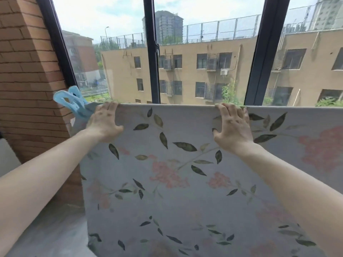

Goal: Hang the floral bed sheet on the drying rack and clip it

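Note:
The floral bed sheet [167, 182], pale grey with pink flowers and dark leaves, hangs over a horizontal rack bar hidden beneath its top fold. A light blue clip [74, 102] sits on the sheet's top left corner. Just right of the clip, my left hand [104, 123] has its fingers curled over the fold and its thumb on the front of the cloth. My right hand [233, 125] grips the top fold further right in the same way. The sheet runs on past the right edge of view.
A red brick wall [27, 80] stands close on the left. Dark-framed windows [154, 52] are right behind the sheet, with buildings outside. A grey floor [55, 234] shows at the lower left.

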### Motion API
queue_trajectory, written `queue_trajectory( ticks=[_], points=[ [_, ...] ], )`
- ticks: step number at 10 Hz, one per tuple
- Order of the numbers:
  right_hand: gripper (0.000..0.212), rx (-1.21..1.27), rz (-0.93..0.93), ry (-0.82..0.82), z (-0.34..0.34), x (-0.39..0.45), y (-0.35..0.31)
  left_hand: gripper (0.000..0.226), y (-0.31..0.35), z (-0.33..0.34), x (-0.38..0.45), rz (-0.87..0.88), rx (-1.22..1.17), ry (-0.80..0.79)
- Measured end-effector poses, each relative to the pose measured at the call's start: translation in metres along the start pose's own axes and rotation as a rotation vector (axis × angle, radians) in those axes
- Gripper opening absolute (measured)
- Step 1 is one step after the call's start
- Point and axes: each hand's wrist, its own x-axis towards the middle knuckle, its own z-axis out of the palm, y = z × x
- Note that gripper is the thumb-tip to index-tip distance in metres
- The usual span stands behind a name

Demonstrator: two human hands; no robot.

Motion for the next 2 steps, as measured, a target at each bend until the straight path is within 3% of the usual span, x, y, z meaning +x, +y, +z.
queue_trajectory(
  ticks=[1,2],
  points=[
    [0.080,-0.001,0.024,-0.009,-0.004,-0.003,-0.004,0.073,0.015,-0.013,0.006,-0.034,0.017,-0.052],
    [0.081,0.006,0.030,-0.042,-0.012,-0.010,-0.010,0.072,0.050,-0.013,-0.005,0.038,-0.067,-0.046]
  ],
)
